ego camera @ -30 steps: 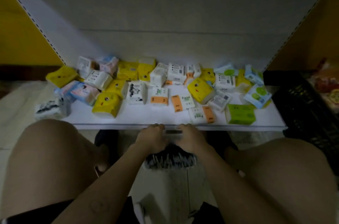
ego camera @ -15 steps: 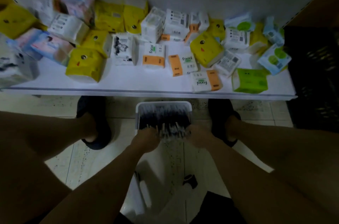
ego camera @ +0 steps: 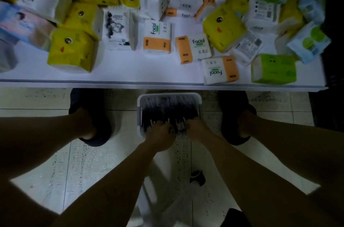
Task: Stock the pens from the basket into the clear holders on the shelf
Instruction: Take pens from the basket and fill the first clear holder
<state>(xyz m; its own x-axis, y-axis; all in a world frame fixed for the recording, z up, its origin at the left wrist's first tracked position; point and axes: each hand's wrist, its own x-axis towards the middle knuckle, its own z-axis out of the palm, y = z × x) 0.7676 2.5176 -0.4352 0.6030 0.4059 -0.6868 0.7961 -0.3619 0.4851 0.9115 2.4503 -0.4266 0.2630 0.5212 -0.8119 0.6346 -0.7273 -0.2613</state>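
Observation:
A white basket [ego camera: 168, 96] full of dark pens [ego camera: 167, 109] sits on the tiled floor between my feet, just in front of the shelf edge. My left hand [ego camera: 161, 133] and my right hand [ego camera: 197, 128] both reach into the near end of the basket, fingers curled down among the pens. Whether either hand has a firm hold of pens is unclear in the dim, blurred view. No clear holders are in view.
The low white shelf [ego camera: 149, 76] holds several tissue packs: yellow [ego camera: 71, 50], orange-and-white "Facial" [ego camera: 157, 38], green [ego camera: 273, 68]. A black crate [ego camera: 333, 59] stands at the right. My dark slippers [ego camera: 89, 115] flank the basket. A small black object [ego camera: 197, 177] lies on the floor.
The view tilted down and closer. My hands, at the shelf edge a second ago, dropped to the basket on the floor and now dig into the pens.

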